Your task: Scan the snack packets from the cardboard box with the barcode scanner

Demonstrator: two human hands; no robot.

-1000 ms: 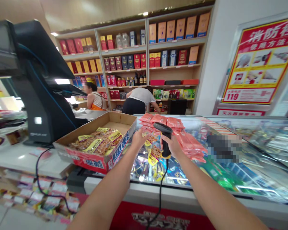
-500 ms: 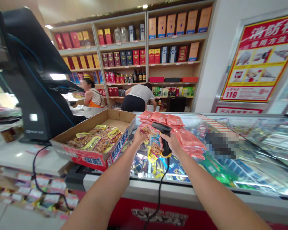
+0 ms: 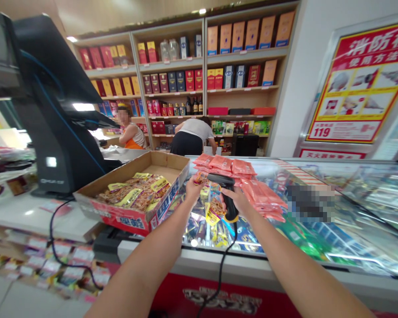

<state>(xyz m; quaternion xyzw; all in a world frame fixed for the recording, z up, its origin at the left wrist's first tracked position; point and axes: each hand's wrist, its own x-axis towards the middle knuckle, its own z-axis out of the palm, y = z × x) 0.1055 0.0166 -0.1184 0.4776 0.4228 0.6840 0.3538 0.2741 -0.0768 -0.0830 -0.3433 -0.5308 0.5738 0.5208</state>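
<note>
My right hand [image 3: 239, 201] is closed round the handle of a black barcode scanner [image 3: 224, 192], whose head points left and whose cable hangs down over the counter edge. My left hand [image 3: 194, 189] pinches a small snack packet [image 3: 200, 178] just in front of the scanner head. More yellow and red snack packets [image 3: 211, 210] lie on the glass counter [image 3: 331, 247] under both hands. A pile of pink-red packets [image 3: 252, 185] sits just right of the scanner.
An open cardboard box [image 3: 132, 216] of yellow snack packets rests at the left of my hands. A black till terminal [image 3: 49, 110] stands further left. Two people [image 3: 190, 137] are by the shelves of boxed goods [image 3: 199, 75] behind. A red poster [image 3: 361, 84] hangs at the right.
My left hand has lifted a small packet up to the scanner head. The scanner has tilted slightly lower, and the view has shifted a little.
</note>
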